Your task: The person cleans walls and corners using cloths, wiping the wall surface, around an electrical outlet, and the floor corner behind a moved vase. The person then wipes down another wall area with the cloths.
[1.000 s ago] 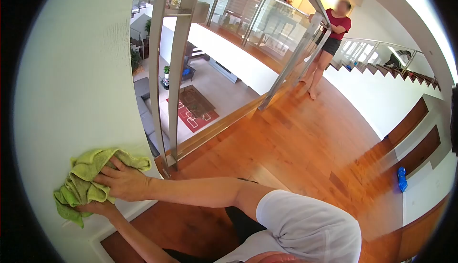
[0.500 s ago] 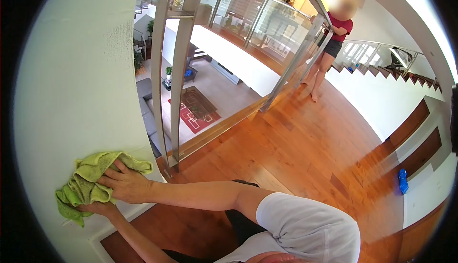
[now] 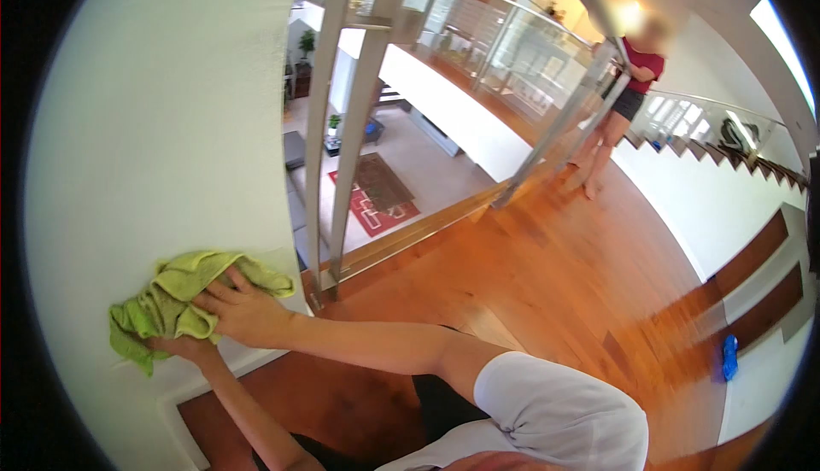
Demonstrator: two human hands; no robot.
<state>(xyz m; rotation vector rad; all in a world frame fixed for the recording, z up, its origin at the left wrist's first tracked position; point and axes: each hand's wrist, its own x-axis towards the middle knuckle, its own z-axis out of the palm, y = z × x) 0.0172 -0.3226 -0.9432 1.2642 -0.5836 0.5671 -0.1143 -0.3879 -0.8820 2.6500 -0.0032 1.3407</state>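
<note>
A crumpled green cloth (image 3: 184,287) lies pressed against the white wall, low down near the wall's right-hand edge. My right hand (image 3: 250,310) rests on top of it, fingers spread and partly sunk into its folds. Below, my left hand (image 3: 186,348) grips the lower edge of the same cloth, with its fingertips hidden under the fabric. Both hands are close together, and my right arm, in a white sleeve, reaches across the view.
Metal railing posts (image 3: 354,129) stand just right of the wall, beside a drop to a lower room with a red rug (image 3: 371,215). Wooden floor (image 3: 512,266) stretches right. Another person (image 3: 628,95) stands at the railing. A blue object (image 3: 730,358) sits by the far wall.
The whole view has shifted, so the surroundings appear farther right. Both hands and the cloth appear slightly higher and farther right in the picture, still against the wall.
</note>
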